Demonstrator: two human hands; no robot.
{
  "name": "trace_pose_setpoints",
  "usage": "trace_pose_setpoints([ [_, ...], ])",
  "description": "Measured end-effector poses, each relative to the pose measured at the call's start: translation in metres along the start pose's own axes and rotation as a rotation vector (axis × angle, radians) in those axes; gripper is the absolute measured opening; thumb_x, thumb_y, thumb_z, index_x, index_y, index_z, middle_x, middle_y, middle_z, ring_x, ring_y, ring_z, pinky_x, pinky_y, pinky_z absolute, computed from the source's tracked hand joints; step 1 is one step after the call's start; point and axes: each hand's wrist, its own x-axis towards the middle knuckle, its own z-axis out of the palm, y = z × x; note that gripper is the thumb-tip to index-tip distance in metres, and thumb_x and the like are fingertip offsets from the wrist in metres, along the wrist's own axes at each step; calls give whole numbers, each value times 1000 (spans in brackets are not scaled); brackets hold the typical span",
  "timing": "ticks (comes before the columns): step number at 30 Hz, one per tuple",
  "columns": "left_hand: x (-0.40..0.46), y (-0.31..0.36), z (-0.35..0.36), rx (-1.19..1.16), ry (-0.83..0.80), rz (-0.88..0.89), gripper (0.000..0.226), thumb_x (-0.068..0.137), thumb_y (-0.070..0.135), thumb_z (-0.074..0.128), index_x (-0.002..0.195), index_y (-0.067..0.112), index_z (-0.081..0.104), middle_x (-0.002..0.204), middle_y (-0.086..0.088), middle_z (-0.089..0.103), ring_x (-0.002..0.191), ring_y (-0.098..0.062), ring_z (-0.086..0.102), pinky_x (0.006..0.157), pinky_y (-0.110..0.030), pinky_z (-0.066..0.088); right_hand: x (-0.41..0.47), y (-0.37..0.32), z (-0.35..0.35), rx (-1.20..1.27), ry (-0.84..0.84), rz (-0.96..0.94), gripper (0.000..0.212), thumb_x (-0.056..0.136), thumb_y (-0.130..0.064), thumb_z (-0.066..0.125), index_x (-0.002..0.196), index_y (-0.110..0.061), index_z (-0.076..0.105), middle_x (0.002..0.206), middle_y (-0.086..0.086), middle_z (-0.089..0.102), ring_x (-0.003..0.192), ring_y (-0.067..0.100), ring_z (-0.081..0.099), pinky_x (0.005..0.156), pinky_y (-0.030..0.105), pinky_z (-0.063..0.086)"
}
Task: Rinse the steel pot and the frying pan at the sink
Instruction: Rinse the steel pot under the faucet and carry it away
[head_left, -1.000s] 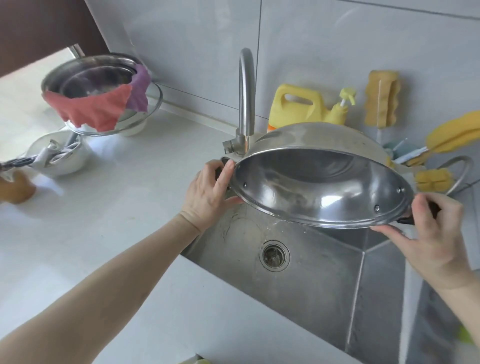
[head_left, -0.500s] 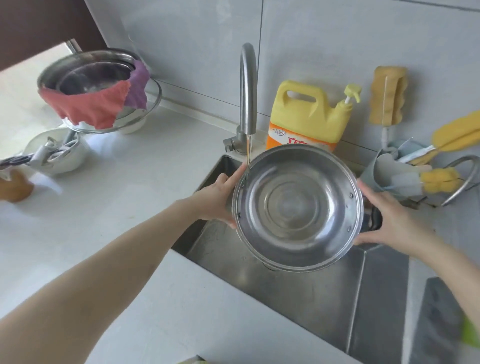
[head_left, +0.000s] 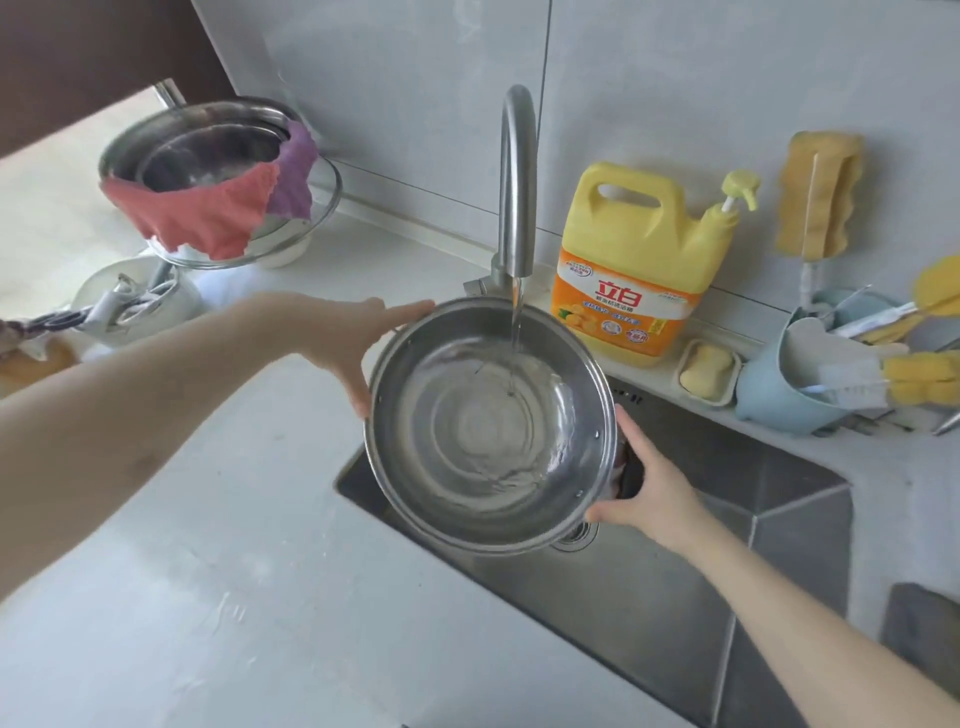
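Note:
The steel pot (head_left: 488, 431) is held mouth-up over the left end of the steel sink (head_left: 727, 525), under the curved tap (head_left: 516, 187). A thin stream of water runs from the tap into the pot and swirls on its bottom. My left hand (head_left: 353, 338) grips the pot's far left rim. My right hand (head_left: 644, 483) holds the dark handle on its near right side. No frying pan is in view.
A yellow detergent jug (head_left: 644, 260) and a soap dish (head_left: 706, 371) stand behind the sink. A blue caddy (head_left: 779, 400) with brushes and sponges is at the right. Stacked steel bowls with a red and purple cloth (head_left: 208, 208) sit at the back left of the white counter (head_left: 208, 571).
The pot went from tilted, mouth toward me, to level and mouth-up under the tap. Water now runs into it and collects on the bottom.

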Motion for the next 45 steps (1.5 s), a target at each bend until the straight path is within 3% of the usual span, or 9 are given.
trace_pose_setpoints([
  [4,-7,-9,20,152,428,50,150,49,50,94,142,60,-24,110,3,35,73,-19,52,73,-41,49,-7,-8,24,-114,329,-170,131,53,-15,98,157,-30,19,107,1,46,101,-12,45,82,-2,35],
  [9,11,-10,63,-78,574,9,147,49,56,91,145,57,-21,115,0,35,74,-27,64,78,-49,53,3,-35,-33,-301,263,-281,127,59,-21,95,155,-35,13,117,-1,36,98,-2,37,89,-9,21],
  [17,45,24,102,-491,91,171,150,42,64,92,140,66,-21,158,13,22,142,-11,28,117,-36,25,14,-81,-133,-558,-177,-6,141,33,-69,88,150,-57,11,108,-22,49,89,-10,51,78,15,43],
  [20,43,24,85,-402,-208,151,145,47,56,94,142,65,-16,154,26,29,137,-11,40,115,-35,33,12,-74,-141,-419,-352,98,118,39,-58,92,137,-70,28,137,-35,47,125,-7,45,110,26,38],
  [24,33,16,47,-342,-334,120,133,57,37,91,145,63,-5,104,5,67,83,-12,69,78,-27,58,1,-37,-107,-209,-380,122,109,51,-44,94,135,-71,31,140,-33,48,131,1,47,112,33,40],
  [28,17,6,24,-159,-114,86,146,44,55,92,143,62,-14,120,11,49,104,-10,57,96,-37,49,-9,-3,-44,-72,-137,66,130,50,-36,95,148,-60,13,132,-32,49,120,-15,46,95,5,35],
  [32,9,8,39,0,268,51,147,46,66,87,140,62,-27,104,11,34,78,-12,57,70,-34,48,-12,12,-10,-89,151,-78,134,54,-32,96,148,-62,7,107,-11,46,84,-6,50,80,15,39],
  [37,22,27,86,32,612,132,147,52,63,87,147,51,-24,102,1,36,66,-24,59,57,-32,39,-24,26,-29,-290,303,-190,129,62,-36,92,147,-64,-2,116,-29,29,93,5,49,82,4,39],
  [45,38,74,131,53,958,220,134,39,47,97,146,7,27,90,-14,51,51,-30,56,42,-29,45,-64,34,-76,-642,454,-320,143,53,-19,97,155,-48,0,112,1,40,70,17,55,57,34,55],
])
